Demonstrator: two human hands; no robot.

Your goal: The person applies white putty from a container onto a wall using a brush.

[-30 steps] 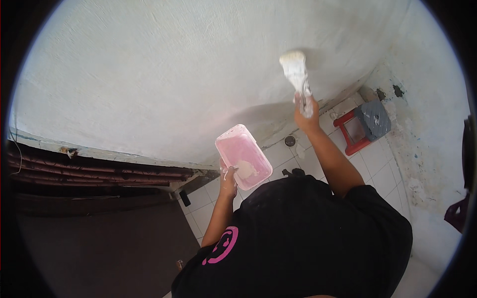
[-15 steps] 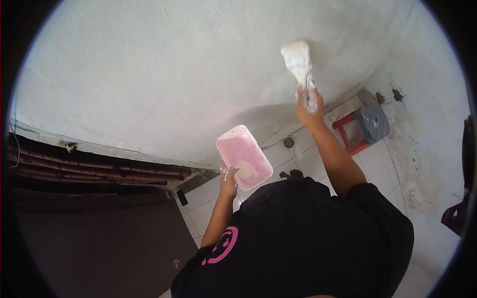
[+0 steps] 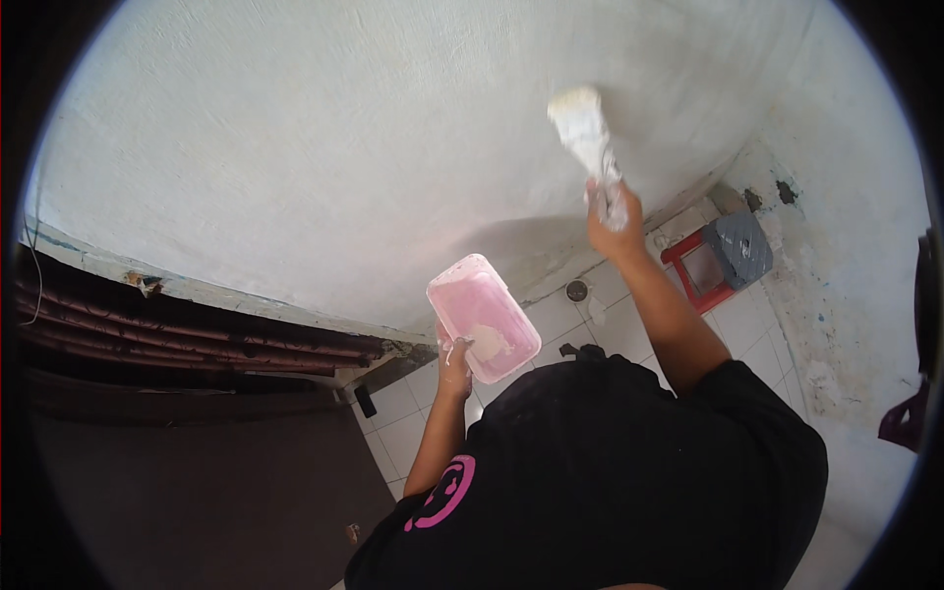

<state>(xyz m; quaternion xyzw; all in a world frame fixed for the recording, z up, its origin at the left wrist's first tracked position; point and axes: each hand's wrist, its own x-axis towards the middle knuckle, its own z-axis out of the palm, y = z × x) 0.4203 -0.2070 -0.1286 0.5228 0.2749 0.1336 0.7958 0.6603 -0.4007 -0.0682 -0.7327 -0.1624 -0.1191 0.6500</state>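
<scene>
Right hand [image 3: 612, 211], upper right of centre: fingers closed round the handle of a brush [image 3: 582, 128]. Brush head points up and left, white with paint, pressed on the white wall [image 3: 324, 167] just above the hand. Forearm runs down and right to a black sleeve.

Left hand [image 3: 454, 356], centre of frame: fingers clamped on the lower edge of a tub [image 3: 482, 317], thumb over the rim. Tub is rectangular, pink, translucent, tilted, a white patch of paint at its near end. Tub lies well below and left of the brush, between the two hands.

Black shirt [image 3: 610, 472] fills lower centre, pink round mark at its lower left.

Right edge: red stool [image 3: 696, 267] on white floor tiles [image 3: 551, 315], a grey bundle [image 3: 739, 246] lying on it. Left: dark pipes [image 3: 177, 329] run under the wall's lower edge.
</scene>
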